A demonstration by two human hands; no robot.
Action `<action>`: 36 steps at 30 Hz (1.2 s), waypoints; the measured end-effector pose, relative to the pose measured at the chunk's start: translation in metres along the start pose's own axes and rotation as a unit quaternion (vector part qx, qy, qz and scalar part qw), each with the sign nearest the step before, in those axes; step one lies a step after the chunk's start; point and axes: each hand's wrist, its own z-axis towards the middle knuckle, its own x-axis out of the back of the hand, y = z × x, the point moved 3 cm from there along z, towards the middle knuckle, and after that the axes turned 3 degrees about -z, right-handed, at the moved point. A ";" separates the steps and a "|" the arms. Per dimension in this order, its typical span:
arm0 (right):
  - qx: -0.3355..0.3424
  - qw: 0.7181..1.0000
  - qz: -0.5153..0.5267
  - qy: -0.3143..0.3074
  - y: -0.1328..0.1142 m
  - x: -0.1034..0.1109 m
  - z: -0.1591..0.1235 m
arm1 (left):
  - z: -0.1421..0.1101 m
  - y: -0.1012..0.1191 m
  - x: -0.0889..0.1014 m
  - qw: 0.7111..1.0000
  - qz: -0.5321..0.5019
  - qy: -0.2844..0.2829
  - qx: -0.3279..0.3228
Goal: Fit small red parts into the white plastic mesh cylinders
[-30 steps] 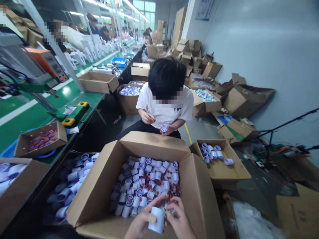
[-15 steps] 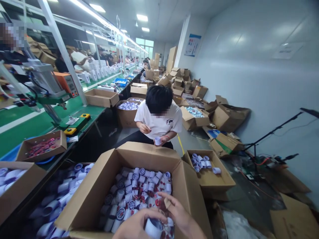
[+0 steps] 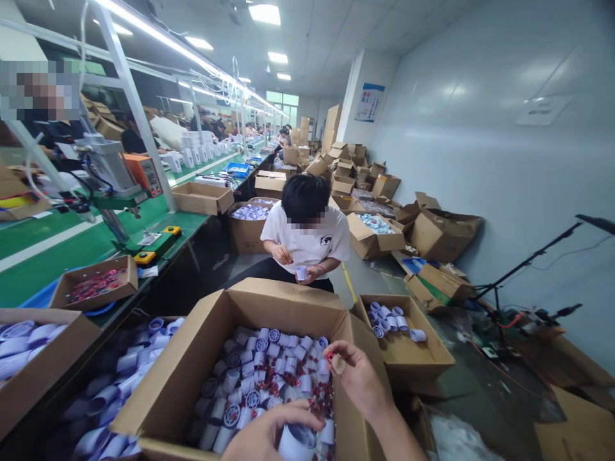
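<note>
My left hand (image 3: 266,432) is closed round a white plastic cylinder (image 3: 294,443) at the bottom edge, over a large cardboard box (image 3: 177,378). The box holds several white cylinders (image 3: 262,365) and small red parts (image 3: 317,406). My right hand (image 3: 355,378) is raised above the box's right side, its fingers pinched on a small red part (image 3: 330,356).
A person in a white shirt (image 3: 307,234) sits opposite, holding a white cylinder. A smaller box (image 3: 427,349) with white cylinders stands to the right. Another box of cylinders (image 3: 125,365) lies to the left. A green workbench (image 3: 72,237) with a machine runs along the left. Cardboard boxes pile by the wall.
The camera has tilted upward. My right hand has lifted away from the cylinder and moved up and right with a small red part. My left hand stays low with the cylinder.
</note>
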 end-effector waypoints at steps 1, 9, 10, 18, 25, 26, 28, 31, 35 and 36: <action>0.007 1.000 0.023 0.009 -0.004 -0.001 0.000 | 0.000 0.001 -0.001 1.000 0.000 -0.003 -0.002; 0.031 0.991 0.120 0.051 -0.022 0.006 -0.007 | 0.005 -0.003 -0.004 0.998 0.058 0.014 0.010; 0.034 0.989 0.128 0.061 -0.023 0.009 -0.007 | 0.006 -0.004 -0.004 0.997 0.068 0.018 0.017; 0.036 0.991 0.104 0.081 -0.020 0.014 -0.011 | 0.014 0.003 -0.007 0.999 0.007 0.038 0.036; 0.014 0.978 0.204 0.036 -0.030 0.014 -0.029 | 0.019 0.011 -0.007 0.977 -0.022 0.204 0.059; 0.013 0.977 0.211 0.023 -0.032 0.013 -0.032 | 0.018 0.014 -0.007 0.974 -0.002 0.223 0.049; 0.008 0.977 0.215 0.003 -0.035 0.012 -0.037 | 0.017 0.017 -0.008 0.968 0.031 0.248 0.032; -0.011 0.976 0.216 -0.008 -0.033 0.009 -0.043 | 0.017 0.016 -0.008 0.961 0.061 0.269 0.000; -0.056 0.976 0.207 -0.031 -0.028 0.009 -0.049 | 0.016 0.016 -0.007 0.938 0.135 0.299 -0.108; -0.064 0.976 0.203 -0.042 -0.027 0.009 -0.050 | 0.016 0.017 -0.008 0.930 0.163 0.303 -0.128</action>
